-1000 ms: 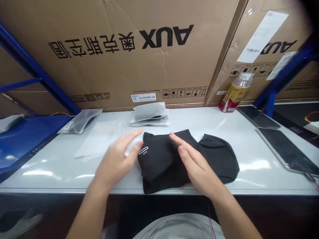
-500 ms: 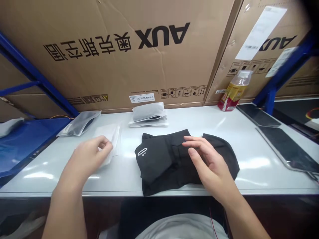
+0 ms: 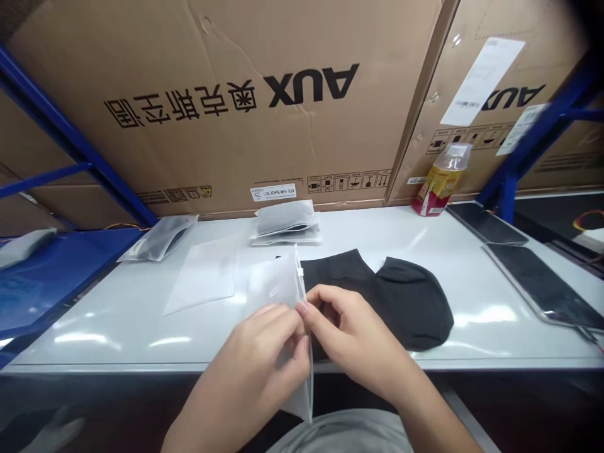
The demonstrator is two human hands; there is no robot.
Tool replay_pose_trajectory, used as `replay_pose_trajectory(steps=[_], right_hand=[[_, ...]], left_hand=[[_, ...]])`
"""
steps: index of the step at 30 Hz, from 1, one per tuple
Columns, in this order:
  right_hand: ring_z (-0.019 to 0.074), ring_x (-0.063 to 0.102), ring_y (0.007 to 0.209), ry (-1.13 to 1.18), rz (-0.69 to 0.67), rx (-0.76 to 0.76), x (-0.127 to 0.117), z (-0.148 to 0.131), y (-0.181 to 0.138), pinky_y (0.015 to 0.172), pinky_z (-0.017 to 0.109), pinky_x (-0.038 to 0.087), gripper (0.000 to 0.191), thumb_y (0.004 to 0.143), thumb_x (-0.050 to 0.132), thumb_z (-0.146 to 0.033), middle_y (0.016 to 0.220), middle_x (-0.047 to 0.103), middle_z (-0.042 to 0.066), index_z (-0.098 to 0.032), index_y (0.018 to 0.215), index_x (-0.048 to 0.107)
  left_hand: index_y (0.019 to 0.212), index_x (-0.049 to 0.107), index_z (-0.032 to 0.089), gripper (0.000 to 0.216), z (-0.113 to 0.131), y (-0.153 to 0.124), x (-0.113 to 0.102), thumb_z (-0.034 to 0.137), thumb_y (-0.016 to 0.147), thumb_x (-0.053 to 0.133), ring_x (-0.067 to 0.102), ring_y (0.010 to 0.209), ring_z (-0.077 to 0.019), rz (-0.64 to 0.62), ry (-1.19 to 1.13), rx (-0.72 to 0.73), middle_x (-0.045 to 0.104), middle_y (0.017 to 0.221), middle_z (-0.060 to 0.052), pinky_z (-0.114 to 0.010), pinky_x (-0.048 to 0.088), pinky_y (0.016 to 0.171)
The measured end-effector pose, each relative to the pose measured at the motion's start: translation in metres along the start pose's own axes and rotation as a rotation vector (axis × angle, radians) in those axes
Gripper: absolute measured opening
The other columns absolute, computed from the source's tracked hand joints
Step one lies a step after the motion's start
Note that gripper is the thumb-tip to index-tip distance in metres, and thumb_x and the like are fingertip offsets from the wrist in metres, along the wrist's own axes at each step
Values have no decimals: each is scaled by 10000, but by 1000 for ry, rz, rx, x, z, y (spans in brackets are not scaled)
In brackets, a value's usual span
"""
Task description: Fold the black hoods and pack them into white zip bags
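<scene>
A translucent zip bag (image 3: 276, 277) with a white slider on its edge is held upright over the table. My left hand (image 3: 264, 352) grips it near its open-side edge, fingers curled. Thumb and fingers of my right hand (image 3: 346, 333) pinch the same zip edge from the right. Behind the hands lies a folded black garment (image 3: 410, 302), partly hidden by the bag and the right hand. Flat on the table to the left rests another translucent bag (image 3: 202, 277).
At the back stand filled zip bags in a small stack (image 3: 285, 223), with one more filled bag (image 3: 158, 238) farther left. A drink bottle (image 3: 441, 179) and two dark phone-like devices (image 3: 542, 277) are on the right. Large cardboard boxes (image 3: 226, 145) and blue rack posts (image 3: 512, 182) border the table (image 3: 117, 327).
My left hand has brought a translucent bag from the left to the front of the garment. My right hand has moved left off the garment and now pinches the bag's edge.
</scene>
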State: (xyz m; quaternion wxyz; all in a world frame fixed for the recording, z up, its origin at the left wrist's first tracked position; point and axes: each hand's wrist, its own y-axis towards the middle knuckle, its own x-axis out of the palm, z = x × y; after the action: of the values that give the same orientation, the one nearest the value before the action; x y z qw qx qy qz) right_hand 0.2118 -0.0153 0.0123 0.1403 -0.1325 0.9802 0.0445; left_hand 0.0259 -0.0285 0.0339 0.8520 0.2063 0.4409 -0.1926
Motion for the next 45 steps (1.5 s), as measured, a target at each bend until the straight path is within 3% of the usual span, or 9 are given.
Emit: replay_pose_trajectory(steps=[6,11,14,17,24,31,35,41,45], right_hand=[[128,484,712,148,-123,22,-6,8,1,641,245,398,274,1003,616,-422,770,599,-31,-201,844,651],[113,409,655,136,-69,53,-2,9,1,590,241,347,245,1001,580,-338,698,505,-51,-200,800,600],[109,379,646,151,-20,55,0,7,0,562,235,313,222,974,581,-277,680,455,-61,-206,765,552],[110,396,656,140,-98,43,-1,4,-1,569,236,319,198,970,563,-248,694,481,-57,-204,777,569],[109,390,650,142,-126,88,-10,3,0,575,238,326,199,964,560,-275,699,475,-60,-209,776,547],[132,436,585,-134,-15,153,-28,14,0,523,262,323,311,996,532,-418,656,503,-43,-235,744,537],[236,642,679,-546,219,207,-32,18,12,586,329,393,458,1009,482,-611,743,694,60,-249,774,635],[378,726,815,-770,123,313,-14,1,34,658,420,452,638,915,435,-843,856,749,165,-241,814,621],[374,737,877,-675,126,264,7,-10,38,669,396,478,482,871,663,-682,905,753,142,-229,998,558]], left_hand=[[800,498,235,204,-8,-5,-7,192,999,499,560,688,-139,62,-49,22,577,757,48,-284,466,684],[804,498,237,216,-11,-7,-10,192,1015,492,570,696,-146,72,-10,29,573,759,42,-277,456,678],[1011,567,249,83,-12,-6,-10,251,1052,495,606,755,-163,70,41,62,616,856,24,-276,463,685],[1272,557,272,205,-20,-3,-10,328,1100,460,619,779,-173,-19,90,166,648,942,6,-272,460,677],[812,541,219,449,-41,4,-10,434,1140,323,471,614,-169,93,229,364,508,694,10,-302,375,607],[704,354,233,357,-55,-5,-17,159,1045,430,299,563,-153,550,213,364,307,643,32,-318,236,538],[700,363,224,347,-62,-6,-24,107,1000,491,323,569,-138,488,270,287,318,651,39,-308,258,554],[662,353,217,405,-76,-6,-37,214,1050,471,361,547,-127,377,284,128,351,618,44,-296,303,561],[659,351,216,431,-82,-8,-39,277,1072,455,387,548,-127,297,299,47,377,613,44,-293,319,570]])
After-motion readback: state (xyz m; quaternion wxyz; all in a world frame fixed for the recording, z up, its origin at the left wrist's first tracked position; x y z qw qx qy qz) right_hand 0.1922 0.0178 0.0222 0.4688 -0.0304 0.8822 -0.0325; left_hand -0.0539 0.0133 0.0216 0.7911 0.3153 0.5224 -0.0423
